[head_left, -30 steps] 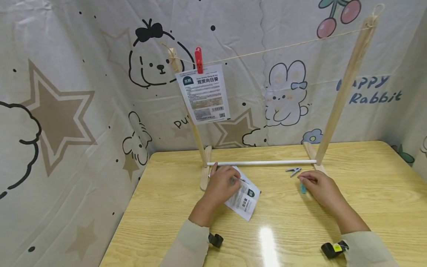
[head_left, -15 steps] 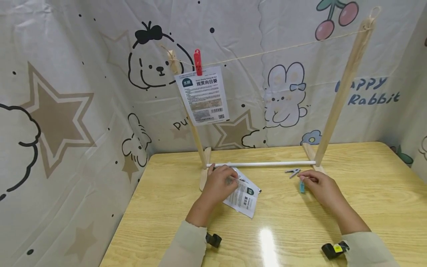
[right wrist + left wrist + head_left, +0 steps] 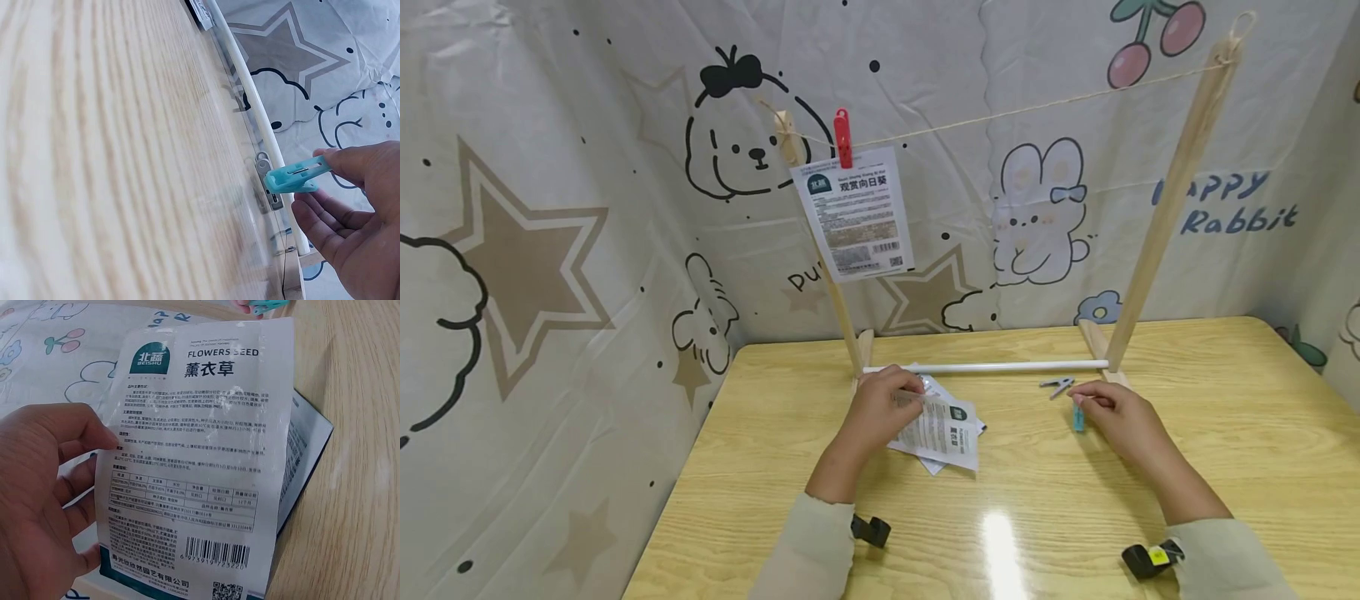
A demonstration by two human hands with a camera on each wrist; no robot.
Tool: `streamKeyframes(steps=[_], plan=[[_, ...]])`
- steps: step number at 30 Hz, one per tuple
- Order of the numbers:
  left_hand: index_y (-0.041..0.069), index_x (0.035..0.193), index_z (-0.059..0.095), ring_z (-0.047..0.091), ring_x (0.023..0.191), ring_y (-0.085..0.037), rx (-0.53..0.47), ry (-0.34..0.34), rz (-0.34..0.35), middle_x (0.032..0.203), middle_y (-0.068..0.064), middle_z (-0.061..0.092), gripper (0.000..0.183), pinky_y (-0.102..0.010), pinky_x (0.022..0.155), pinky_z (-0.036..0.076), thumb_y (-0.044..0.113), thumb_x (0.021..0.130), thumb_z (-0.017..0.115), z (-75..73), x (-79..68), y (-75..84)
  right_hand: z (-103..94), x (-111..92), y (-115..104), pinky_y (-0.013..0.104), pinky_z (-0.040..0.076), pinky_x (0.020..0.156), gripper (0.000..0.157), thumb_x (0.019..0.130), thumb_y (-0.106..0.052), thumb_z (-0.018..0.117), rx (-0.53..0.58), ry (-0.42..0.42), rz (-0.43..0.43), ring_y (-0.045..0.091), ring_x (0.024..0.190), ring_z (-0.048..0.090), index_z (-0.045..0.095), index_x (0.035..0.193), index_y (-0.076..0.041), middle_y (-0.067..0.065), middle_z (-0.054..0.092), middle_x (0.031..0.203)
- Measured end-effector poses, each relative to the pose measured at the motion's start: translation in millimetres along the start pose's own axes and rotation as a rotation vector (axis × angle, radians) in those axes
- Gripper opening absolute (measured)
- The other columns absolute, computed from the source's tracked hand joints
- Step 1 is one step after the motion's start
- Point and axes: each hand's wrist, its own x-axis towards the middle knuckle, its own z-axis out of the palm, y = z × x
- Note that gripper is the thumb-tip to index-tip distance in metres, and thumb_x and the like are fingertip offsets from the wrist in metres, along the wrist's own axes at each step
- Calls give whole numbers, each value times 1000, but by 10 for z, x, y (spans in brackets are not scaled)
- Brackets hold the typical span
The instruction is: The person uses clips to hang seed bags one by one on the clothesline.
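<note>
Rod [image 3: 992, 367]: white, low between two wooden posts [image 3: 1172, 208] at the back of the table [image 3: 1037, 517].
Left hand [image 3: 880, 408]: in front of the rod's left end, and what a neat pinch, thumb and fingers gripping one edge of the packet [image 3: 194, 444]!
Packet: in front of the rod's left half, "FLOWERS SEED" side turned to the wrist camera.
Second packet [image 3: 306, 450]: under it, partly covered, also before the rod's left half; whether the two touched, no telling.
Right hand [image 3: 1116, 417]: before the rod's right end, blue peg [image 3: 297, 176] nipped between thumb and fingers!
Grey peg [image 3: 1060, 386]: lying just in front of the rod, near its right end.
Red peg [image 3: 843, 137]: high above the rod's left end, clipping a third packet [image 3: 857, 217] to the string [image 3: 1000, 122].
</note>
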Motion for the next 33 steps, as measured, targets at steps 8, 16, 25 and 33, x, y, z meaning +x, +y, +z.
streamKeyframes(steps=[8,16,25,33], plan=[[15,96,71,60,96,-13,-176,21,-64,100,1,66,8,-34,90,51,11,90,67,-15,5,-11,-6,3,3,27,47,76,38,106,-41,49,-3,4,-14,12,92,55,70,123,-14,10,68,111],[14,99,70,60,97,-15,-302,21,-119,105,-1,65,10,-33,89,52,12,92,63,-38,0,-15,-2,-11,9,26,46,76,37,106,-41,49,-8,6,-30,11,93,54,70,124,-15,11,66,113],[10,106,69,60,94,-15,-430,70,-118,107,-8,67,11,-26,84,51,15,97,66,-34,12,-62,-9,-25,22,18,49,75,35,105,-38,52,9,39,-74,-7,89,53,70,123,-13,11,64,114],[3,108,67,60,92,-12,-526,108,-115,105,-16,66,14,-21,79,49,12,97,68,-29,49,-107,-22,-27,8,19,49,75,36,105,-39,52,14,34,-67,-8,90,54,69,124,-13,12,63,116]])
